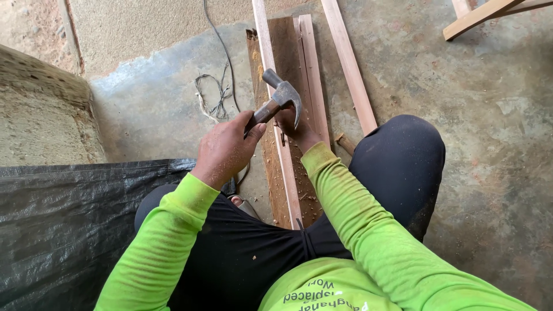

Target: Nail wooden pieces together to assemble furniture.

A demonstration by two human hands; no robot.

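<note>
Head view — I look down on a person seated on a concrete floor (489, 115), knees apart, in lime-green sleeves. The left hand (226, 148) has its fingers wrapped tight round the handle of a claw hammer (280, 99); the steel head hangs just above a thin pale strip of wood (283, 155), claw pointing down and to the right. The right hand (299, 129) lies largely behind the hammer head, resting on the strip and on the dark board (288, 52) under it — I cannot tell how its fingers are set. A second pale strip (348, 63) lies alongside to the right. Left of the boards, a tangle of wire (214, 95) rests on the floor; a black plastic sheet (63, 224) covers the lower left.
</note>
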